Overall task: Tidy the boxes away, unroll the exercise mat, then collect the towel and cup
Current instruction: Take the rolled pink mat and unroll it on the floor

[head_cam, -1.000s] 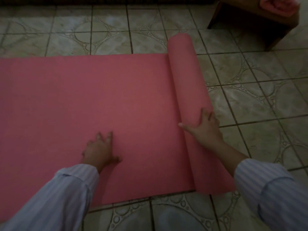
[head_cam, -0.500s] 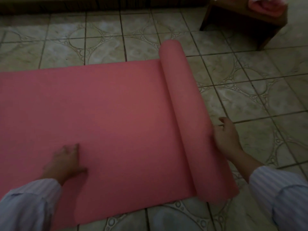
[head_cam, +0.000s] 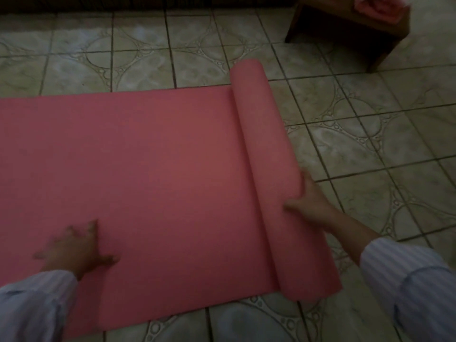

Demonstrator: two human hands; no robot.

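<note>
Head view: right hand (head_cam: 308,201) cups the mat (head_cam: 153,169) roll, left hand (head_cam: 74,245) spread flat, stool (head_cam: 345,25) beyond.

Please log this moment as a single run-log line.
step: unrolling mat | left hand: flat on unrolled mat | right hand: on the roll | floor: tiled

Tiled floor (head_cam: 357,144) w/ pink mat (head_cam: 148,169) half unrolled; wooden stool (head_cam: 345,23) far right.
</note>
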